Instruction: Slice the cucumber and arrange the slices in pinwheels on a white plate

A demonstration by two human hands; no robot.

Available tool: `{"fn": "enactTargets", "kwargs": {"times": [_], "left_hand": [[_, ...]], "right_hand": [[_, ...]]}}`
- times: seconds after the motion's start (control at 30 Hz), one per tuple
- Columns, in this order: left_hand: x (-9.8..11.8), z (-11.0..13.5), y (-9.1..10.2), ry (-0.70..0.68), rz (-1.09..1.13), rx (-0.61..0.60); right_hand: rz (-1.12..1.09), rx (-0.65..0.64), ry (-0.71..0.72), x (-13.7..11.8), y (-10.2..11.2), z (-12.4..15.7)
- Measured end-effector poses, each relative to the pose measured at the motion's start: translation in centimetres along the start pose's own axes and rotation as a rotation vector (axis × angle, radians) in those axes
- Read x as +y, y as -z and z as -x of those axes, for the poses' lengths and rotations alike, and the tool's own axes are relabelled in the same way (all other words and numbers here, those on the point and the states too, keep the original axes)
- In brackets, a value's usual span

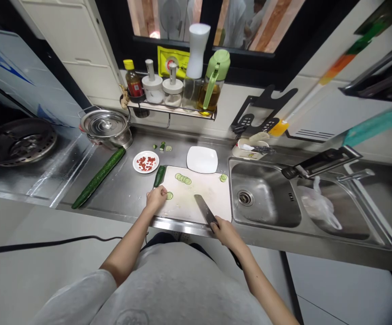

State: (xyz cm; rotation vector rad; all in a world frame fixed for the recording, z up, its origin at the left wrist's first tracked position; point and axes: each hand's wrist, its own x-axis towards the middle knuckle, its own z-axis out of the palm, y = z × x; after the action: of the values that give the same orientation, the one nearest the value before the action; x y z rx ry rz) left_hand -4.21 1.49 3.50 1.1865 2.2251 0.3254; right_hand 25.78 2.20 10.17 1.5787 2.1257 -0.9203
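While left hand (157,199) curls, right hand (223,229) grips knife (205,209).

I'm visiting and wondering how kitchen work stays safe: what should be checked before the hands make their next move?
1. Knife held by its handle in the right hand: ok.
2. Left hand apart from the blade: ok.
3. Cutting board secure against slipping: cannot tell.
4. Slices gathered together: not ok; a row of slices lies mid-board, others near the right edge, one by the left hand.
5. Plate of red pieces off the board: ok.
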Motion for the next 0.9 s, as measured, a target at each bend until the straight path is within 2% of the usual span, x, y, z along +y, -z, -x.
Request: {"fn": "enactTargets", "kwargs": {"times": [0.4, 0.5, 0.6, 0.73, 0.9], "left_hand": [[0.6, -0.5, 0.0, -0.037, -0.129, 0.001], [2.3, -1.2, -0.6, -0.086, -0.090, 0.020], [4.9, -2.2, -1.7, -0.174, -0.068, 0.033], [8.1, -3.7, -3.0, -0.272, -0.129, 0.047], [9.1, -5.0, -3.5, -0.321, -0.262, 0.011]], "right_hand": [[-0.008, 0.020, -0.013, 0.5, -0.2, -0.7], [-0.050, 0.048, -0.048, 0.7, -0.1, -0.7], [-0.082, 0.086, -0.074, 0.8, -0.1, -0.6], [-0.101, 0.108, -0.075, 1.2, -0.2, -0.5], [-0.124, 0.136, -0.069, 2.2, -0.8, -0.3]]}}
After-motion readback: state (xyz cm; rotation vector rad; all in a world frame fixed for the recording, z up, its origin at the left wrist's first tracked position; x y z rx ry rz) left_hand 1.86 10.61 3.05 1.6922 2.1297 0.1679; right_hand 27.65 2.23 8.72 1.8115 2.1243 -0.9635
